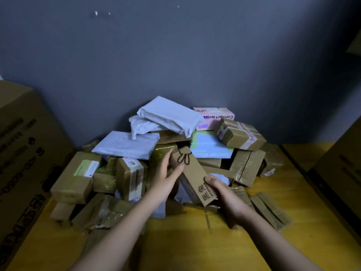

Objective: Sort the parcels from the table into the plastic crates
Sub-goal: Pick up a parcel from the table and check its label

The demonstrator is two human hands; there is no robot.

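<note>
A long brown cardboard parcel [192, 173] with a black flower drawing and printed marks lies tilted above the heap. My left hand [168, 177] grips its far end, thumb on top. My right hand [220, 194] holds its near end from below, fingers curled round the edge. Behind it a pile of parcels covers the yellow table [185, 241]: white poly mailers [170, 114], a pink contact-lens box [214, 118], a blue-and-green box [211, 147], and several taped brown boxes [241, 136]. No plastic crate is in view.
A large printed cardboard carton [25, 153] stands at the left table edge, another carton [340, 173] at the right. A grey wall [175, 55] backs the pile. Flattened brown packets [269, 210] lie near my right forearm.
</note>
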